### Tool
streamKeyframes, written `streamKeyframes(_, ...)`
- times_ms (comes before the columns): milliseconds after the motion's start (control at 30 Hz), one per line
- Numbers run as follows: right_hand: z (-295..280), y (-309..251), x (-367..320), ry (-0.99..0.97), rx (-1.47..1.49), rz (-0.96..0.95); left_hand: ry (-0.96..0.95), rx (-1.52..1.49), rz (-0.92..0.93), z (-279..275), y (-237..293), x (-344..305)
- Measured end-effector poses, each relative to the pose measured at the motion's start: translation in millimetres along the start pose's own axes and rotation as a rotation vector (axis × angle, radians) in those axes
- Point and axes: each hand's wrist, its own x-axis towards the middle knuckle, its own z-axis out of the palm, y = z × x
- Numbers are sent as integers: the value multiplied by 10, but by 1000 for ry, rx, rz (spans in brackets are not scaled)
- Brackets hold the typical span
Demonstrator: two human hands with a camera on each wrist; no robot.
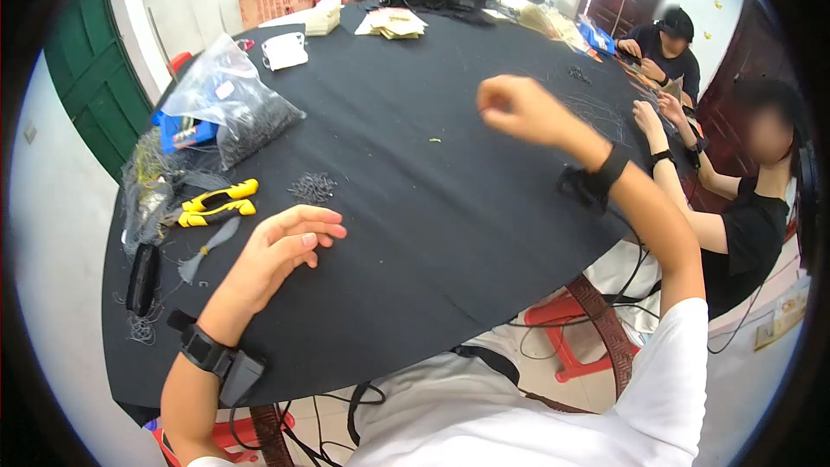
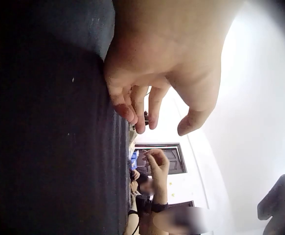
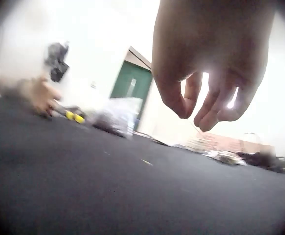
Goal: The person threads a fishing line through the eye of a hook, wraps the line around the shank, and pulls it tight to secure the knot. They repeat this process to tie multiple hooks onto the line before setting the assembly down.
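Note:
In the head view my left hand (image 1: 290, 246) hovers over the black tablecloth (image 1: 406, 251), its fingers loosely bent and apart, holding nothing. A pile of small dark pieces (image 1: 313, 188) lies just beyond its fingertips. The left wrist view shows the same hand (image 2: 167, 73) with a gap between thumb and fingers. Farther right, my right hand (image 1: 519, 108) is raised above the cloth with bent fingers. In the right wrist view, that hand (image 3: 213, 78) has its fingertips close together; a faint thin line shows by them, and I cannot tell whether they pinch something.
Yellow-handled pliers (image 1: 216, 203), a clear bag of dark pieces (image 1: 246, 112) and tangled thread (image 1: 143, 182) lie at the left. Paper stacks (image 1: 391, 23) and a black bag (image 1: 437, 0) are at the far edge. People sit along the right and far sides.

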Motion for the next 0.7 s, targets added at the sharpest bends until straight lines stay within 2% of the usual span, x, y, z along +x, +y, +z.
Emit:
streamKeyframes(33, 49, -357, 78, -60, 95, -59, 10, 66, 27, 11, 0, -1)
streamKeyframes(133, 231, -1266, 251, -305, 467, -179, 80, -6, 96, 81, 45, -24)
streamKeyframes(167, 326, -1487, 305, -406, 679, -165, 108, 14, 110, 82, 31, -29)
streamKeyframes(200, 396, -1681, 343, -507, 888, -147, 51, -73, 107, 23, 18, -59)
streamKeyframes(267, 375, -2037, 362, -465, 1033, -191, -78, -264, 103, -87, -34, -98)
streamKeyframes(300, 415, -2099, 359, -372, 1008, -158, -124, -406, 134, -64, -42, -83)
streamKeyframes(400, 577, -2161, 297, -176, 963, -43, -117, -620, -20, 43, 94, -132)
streamKeyframes(467, 668, -2070, 253, -137, 945, 40, -96, -542, -92, 7, 77, -109)
streamKeyframes(500, 750, -2035, 234, -101, 1067, 47, -82, -509, -104, -11, 42, -86)
streamKeyframes(533, 793, -1958, 244, -82, 1057, 37, -67, -477, -119, -5, 39, -70)
streamKeyframes(567, 831, -1897, 230, -63, 1055, 33, 33, -464, -84, 55, 40, -82)
streamKeyframes(700, 986, -1801, 240, 0, 1194, 26, 87, -439, -29, -10, -5, -63)
